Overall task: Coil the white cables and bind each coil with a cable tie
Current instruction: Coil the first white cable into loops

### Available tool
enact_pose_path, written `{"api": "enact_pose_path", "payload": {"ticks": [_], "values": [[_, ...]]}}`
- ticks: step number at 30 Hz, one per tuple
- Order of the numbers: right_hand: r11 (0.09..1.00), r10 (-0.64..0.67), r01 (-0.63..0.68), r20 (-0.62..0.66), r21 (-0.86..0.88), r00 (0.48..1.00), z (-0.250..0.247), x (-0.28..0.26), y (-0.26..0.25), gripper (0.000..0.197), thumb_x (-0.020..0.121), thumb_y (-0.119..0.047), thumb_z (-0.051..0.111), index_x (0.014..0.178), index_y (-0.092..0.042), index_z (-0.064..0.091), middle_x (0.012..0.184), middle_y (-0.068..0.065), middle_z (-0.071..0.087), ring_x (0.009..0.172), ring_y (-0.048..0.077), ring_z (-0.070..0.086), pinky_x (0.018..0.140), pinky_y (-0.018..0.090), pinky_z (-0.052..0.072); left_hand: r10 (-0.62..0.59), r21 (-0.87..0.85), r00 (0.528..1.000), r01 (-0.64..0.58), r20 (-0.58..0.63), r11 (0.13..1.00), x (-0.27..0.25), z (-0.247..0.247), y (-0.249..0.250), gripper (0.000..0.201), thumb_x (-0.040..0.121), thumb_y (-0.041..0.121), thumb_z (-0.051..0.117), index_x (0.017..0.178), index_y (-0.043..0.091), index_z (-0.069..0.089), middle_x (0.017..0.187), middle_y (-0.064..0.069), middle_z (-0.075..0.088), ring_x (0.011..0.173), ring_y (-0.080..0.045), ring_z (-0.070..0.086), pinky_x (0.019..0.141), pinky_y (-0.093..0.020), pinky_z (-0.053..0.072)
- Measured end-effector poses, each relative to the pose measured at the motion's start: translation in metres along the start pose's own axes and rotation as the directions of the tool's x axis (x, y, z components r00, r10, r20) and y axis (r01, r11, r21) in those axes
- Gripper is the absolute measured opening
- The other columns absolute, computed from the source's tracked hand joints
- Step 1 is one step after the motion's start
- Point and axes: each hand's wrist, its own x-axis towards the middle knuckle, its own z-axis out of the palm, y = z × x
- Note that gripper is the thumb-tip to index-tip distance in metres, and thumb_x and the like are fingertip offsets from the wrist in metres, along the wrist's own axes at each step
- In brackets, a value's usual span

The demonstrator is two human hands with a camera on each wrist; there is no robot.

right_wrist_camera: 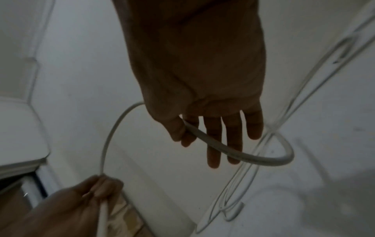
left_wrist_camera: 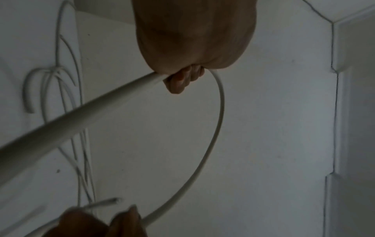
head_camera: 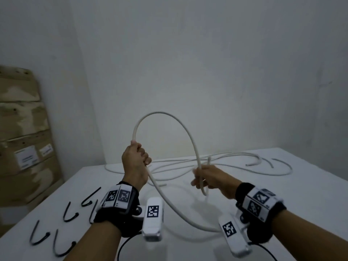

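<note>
My left hand is raised above the table in a fist around a white cable. From that fist the cable arcs up and over to my right hand, which pinches it between thumb and forefinger; the other fingers are straight. Below the left hand the same cable sweeps down toward the right wrist. A short end hangs below the right hand. Several black cable ties lie on the table at the near left.
More white cables lie loose and crossed on the far part of the white table, close to the wall. Stacked cardboard boxes stand on the left, beyond the table's edge.
</note>
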Motion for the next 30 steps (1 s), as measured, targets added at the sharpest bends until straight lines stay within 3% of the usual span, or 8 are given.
{"api": "enact_pose_path", "payload": {"ticks": [6, 11, 16, 18, 21, 25, 27, 30], "values": [[0.885, 0.053, 0.125, -0.364, 0.448, 0.93, -0.02, 0.014, -0.02, 0.047, 0.095, -0.048, 0.047, 0.058, -0.021, 0.034, 0.046, -0.005, 0.028, 0.038, 0.01, 0.022, 0.041, 0.018, 0.018, -0.047, 0.383, 0.998, 0.061, -0.047, 0.922, 0.003, -0.018, -0.027, 0.021, 0.099, 0.013, 0.038, 0.085, 0.009, 0.053, 0.064, -0.005, 0.045, 0.053, -0.016, 0.042, 0.049, -0.028, 0.043], [0.67, 0.016, 0.069, -0.107, 0.739, 0.994, -0.023, 0.015, -0.055, 0.052, 0.097, -0.052, 0.036, 0.056, -0.022, 0.027, 0.037, -0.008, 0.019, 0.028, 0.007, 0.015, 0.038, 0.013, 0.012, 0.005, 0.629, 0.999, -0.027, 0.036, 0.777, 0.001, -0.02, -0.046, 0.02, 0.099, 0.015, 0.041, 0.094, 0.01, 0.06, 0.084, -0.008, 0.057, 0.072, -0.02, 0.052, 0.071, -0.037, 0.048], [0.562, -0.087, 0.101, -0.063, 0.821, 0.994, -0.014, 0.012, -0.067, 0.056, 0.095, -0.054, 0.037, 0.05, -0.022, 0.027, 0.036, -0.008, 0.017, 0.027, 0.006, 0.013, 0.039, 0.011, 0.011, -0.128, 0.858, 0.974, -0.097, 0.185, 0.504, -0.012, -0.024, -0.067, 0.024, 0.097, 0.018, 0.046, 0.088, 0.005, 0.064, 0.073, -0.006, 0.058, 0.065, -0.018, 0.051, 0.06, -0.027, 0.044], [0.572, -0.078, 0.103, -0.071, 0.814, 0.994, -0.01, 0.01, -0.059, 0.056, 0.094, -0.056, 0.04, 0.051, -0.023, 0.026, 0.037, -0.008, 0.016, 0.028, 0.006, 0.013, 0.039, 0.012, 0.01, -0.12, 0.795, 0.973, -0.087, 0.198, 0.6, -0.014, -0.021, -0.068, 0.017, 0.094, 0.012, 0.049, 0.105, 0.007, 0.061, 0.093, -0.008, 0.064, 0.083, -0.022, 0.059, 0.074, -0.036, 0.053], [0.615, -0.031, 0.089, -0.089, 0.783, 0.996, -0.016, 0.006, -0.045, 0.056, 0.092, -0.057, 0.043, 0.051, -0.023, 0.025, 0.04, -0.008, 0.016, 0.03, 0.007, 0.012, 0.038, 0.014, 0.009, 0.093, 0.518, 0.98, -0.173, 0.176, 0.838, -0.005, -0.019, -0.055, 0.068, 0.087, -0.011, 0.048, 0.144, 0.025, 0.033, 0.131, -0.002, 0.048, 0.113, -0.021, 0.054, 0.08, -0.033, 0.053], [0.72, -0.004, 0.067, -0.092, 0.691, 0.996, -0.027, 0.0, -0.035, 0.055, 0.089, -0.059, 0.047, 0.054, -0.023, 0.024, 0.043, -0.008, 0.016, 0.033, 0.008, 0.012, 0.04, 0.015, 0.01, 0.392, 0.455, 0.892, -0.453, 0.227, 0.767, 0.006, -0.009, -0.026, 0.066, 0.088, 0.003, 0.063, 0.144, 0.023, 0.033, 0.134, -0.003, 0.047, 0.119, -0.021, 0.053, 0.093, -0.035, 0.05], [0.748, -0.002, 0.055, -0.081, 0.662, 0.997, -0.03, 0.0, -0.036, 0.055, 0.088, -0.059, 0.048, 0.054, -0.023, 0.025, 0.043, -0.008, 0.016, 0.033, 0.008, 0.012, 0.04, 0.015, 0.01, 0.51, 0.549, 0.784, -0.616, 0.354, 0.565, 0.008, -0.001, -0.018, 0.064, 0.088, 0.028, 0.067, 0.144, 0.023, 0.036, 0.127, -0.001, 0.053, 0.109, -0.017, 0.057, 0.086, -0.033, 0.05], [0.832, 0.018, 0.022, -0.066, 0.554, 0.998, -0.036, 0.001, -0.039, 0.055, 0.088, -0.061, 0.048, 0.054, -0.023, 0.026, 0.046, -0.008, 0.017, 0.035, 0.008, 0.012, 0.039, 0.014, 0.012, 0.504, 0.732, 0.612, -0.679, 0.61, -0.061, 0.018, 0.004, -0.009, 0.057, 0.092, 0.051, 0.05, 0.133, 0.012, 0.053, 0.118, -0.009, 0.058, 0.11, -0.027, 0.052, 0.086, -0.041, 0.042]]}}
